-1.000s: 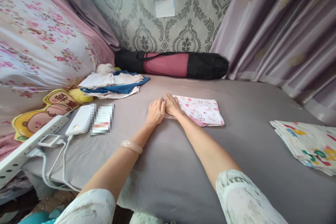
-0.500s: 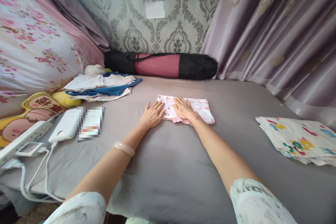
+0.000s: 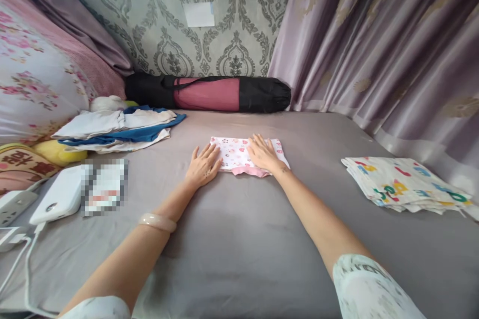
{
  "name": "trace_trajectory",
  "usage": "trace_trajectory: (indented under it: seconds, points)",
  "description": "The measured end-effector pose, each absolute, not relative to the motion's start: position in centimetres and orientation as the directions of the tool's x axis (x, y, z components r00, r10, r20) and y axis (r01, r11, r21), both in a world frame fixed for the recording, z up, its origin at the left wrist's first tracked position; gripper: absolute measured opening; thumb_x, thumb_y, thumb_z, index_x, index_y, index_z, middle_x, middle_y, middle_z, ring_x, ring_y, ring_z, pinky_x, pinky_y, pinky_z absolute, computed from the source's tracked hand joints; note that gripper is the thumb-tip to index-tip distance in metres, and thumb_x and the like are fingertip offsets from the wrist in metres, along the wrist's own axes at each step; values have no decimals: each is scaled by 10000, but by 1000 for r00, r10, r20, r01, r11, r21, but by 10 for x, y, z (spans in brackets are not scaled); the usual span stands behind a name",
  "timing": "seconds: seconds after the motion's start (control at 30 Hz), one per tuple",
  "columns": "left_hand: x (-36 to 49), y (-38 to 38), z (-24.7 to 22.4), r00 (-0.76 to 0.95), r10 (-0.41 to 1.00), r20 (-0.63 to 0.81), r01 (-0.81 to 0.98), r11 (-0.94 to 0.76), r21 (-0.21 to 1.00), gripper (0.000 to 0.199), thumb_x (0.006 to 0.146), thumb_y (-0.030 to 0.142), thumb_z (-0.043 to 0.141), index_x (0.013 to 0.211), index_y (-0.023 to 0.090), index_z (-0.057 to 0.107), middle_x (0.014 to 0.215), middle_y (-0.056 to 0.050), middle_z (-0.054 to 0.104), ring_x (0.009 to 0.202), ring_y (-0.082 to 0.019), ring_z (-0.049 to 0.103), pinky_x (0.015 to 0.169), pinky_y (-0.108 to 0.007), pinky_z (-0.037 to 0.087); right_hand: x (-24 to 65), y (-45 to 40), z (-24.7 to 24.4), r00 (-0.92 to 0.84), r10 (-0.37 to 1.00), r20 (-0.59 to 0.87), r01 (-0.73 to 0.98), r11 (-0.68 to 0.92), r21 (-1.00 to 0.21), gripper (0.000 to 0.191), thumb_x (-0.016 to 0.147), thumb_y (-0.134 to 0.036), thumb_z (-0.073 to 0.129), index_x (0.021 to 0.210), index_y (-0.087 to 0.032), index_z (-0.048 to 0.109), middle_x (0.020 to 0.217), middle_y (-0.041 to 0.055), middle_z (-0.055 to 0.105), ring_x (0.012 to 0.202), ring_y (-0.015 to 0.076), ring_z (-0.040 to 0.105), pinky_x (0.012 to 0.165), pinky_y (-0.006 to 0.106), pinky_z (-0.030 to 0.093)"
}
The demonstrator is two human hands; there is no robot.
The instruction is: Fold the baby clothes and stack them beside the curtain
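Note:
A folded white cloth with pink prints [image 3: 234, 152] and a pink edge lies on the grey sheet [image 3: 239, 239], near the middle of the view. My left hand [image 3: 204, 164] rests flat at the cloth's left end, its fingers spread and partly on the fabric. On the right part of the cloth lies my right hand [image 3: 264, 154], palm down, fingers apart. Neither hand grips anything. The fabric under both hands is hidden.
Folded clothes [image 3: 119, 127] lie at the back left, a folded colourful-print cloth [image 3: 404, 184] at the right. A black and pink rolled bag [image 3: 205, 93] lies along the wall. A white power bank [image 3: 62, 194], power strip [image 3: 17, 204] and cables are at the left.
The view has turned slightly right, so most things appear further left. My right hand has moved rightward over the cloth, widening the gap between my hands. Both hands remain open.

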State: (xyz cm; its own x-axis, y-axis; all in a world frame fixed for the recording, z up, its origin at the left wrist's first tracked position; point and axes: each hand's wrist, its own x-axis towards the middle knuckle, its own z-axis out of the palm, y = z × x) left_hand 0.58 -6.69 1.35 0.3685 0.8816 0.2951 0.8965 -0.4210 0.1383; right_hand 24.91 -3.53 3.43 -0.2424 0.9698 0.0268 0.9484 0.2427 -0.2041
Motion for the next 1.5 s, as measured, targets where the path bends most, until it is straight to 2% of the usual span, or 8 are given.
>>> trace_trajectory:
  seconds: [0.17, 0.53, 0.67, 0.83, 1.07, 1.33, 1.43, 1.5]
  points:
    - [6, -66, 11, 440, 852, 285, 867, -485, 110, 515, 993, 433, 279, 1432, 225, 452, 1510, -96, 414, 1427, -253, 330, 1184, -544, 105, 269, -46, 29, -203, 979, -31, 969, 196, -151, 604, 993, -428, 192, 1513, -145, 310, 1607, 96, 205, 1481, 252, 125, 1184, 468, 92]
    - [4, -64, 9, 436, 861, 261, 872, -476, 113, 523, 991, 451, 266, 1423, 224, 454, 1484, -97, 456, 1410, -239, 363, 1178, -517, 164, 268, -44, 21, -187, 982, -6, 965, 182, -191, 580, 988, -414, 244, 1499, -158, 344, 1589, 88, 266, 1466, 252, 186, 1186, 446, 93]
    - [3, -65, 8, 395, 855, 335, 888, -449, 99, 508, 990, 380, 248, 1416, 200, 460, 1490, -106, 447, 1417, -224, 351, 1182, -467, 180, 275, -44, 25, -169, 985, 27, 955, 170, -244, 582, 999, -383, 188, 1508, -131, 311, 1594, 104, 246, 1474, 230, 164, 1189, 456, 97]
    - [6, -67, 9, 270, 852, 449, 929, -353, 112, 538, 998, 346, 201, 1484, 178, 362, 1546, -105, 353, 1463, -223, 246, 1196, -476, 115, 292, -42, 30, -20, 991, 132, 979, 46, -200, 627, 998, -398, 145, 1505, -60, 291, 1606, 133, 179, 1487, 251, 84, 1184, 522, 29]
    - [6, -59, 8, 336, 924, 181, 920, -363, 147, 536, 999, 425, 207, 1470, 242, 386, 1523, -87, 398, 1409, -245, 364, 1182, -554, 111, 299, -39, 18, -27, 1000, -10, 981, 24, -193, 653, 990, -451, 187, 1502, -63, 299, 1585, 138, 252, 1474, 259, 156, 1183, 465, 117]
    - [4, -57, 6, 338, 928, 160, 924, -359, 133, 542, 997, 424, 196, 1470, 235, 382, 1537, -90, 374, 1423, -237, 337, 1177, -552, 129, 298, -38, 17, -24, 1000, -9, 977, 22, -212, 618, 991, -443, 214, 1492, -100, 326, 1588, 119, 258, 1472, 261, 162, 1174, 442, 165]
    - [4, -56, 6, 330, 934, 137, 927, -348, 137, 531, 994, 409, 211, 1468, 242, 383, 1543, -92, 361, 1425, -237, 333, 1173, -557, 130, 302, -38, 24, -43, 998, -40, 960, 30, -279, 580, 991, -412, 233, 1485, -129, 346, 1590, 103, 260, 1471, 240, 173, 1170, 423, 186]
    - [4, -53, 8, 328, 940, 98, 926, -340, 164, 529, 989, 411, 233, 1468, 240, 380, 1547, -94, 353, 1429, -246, 325, 1162, -573, 143, 309, -37, 31, -54, 997, -49, 915, 29, -403, 539, 988, -370, 263, 1466, -153, 380, 1568, 93, 316, 1438, 208, 272, 1138, 363, 262]
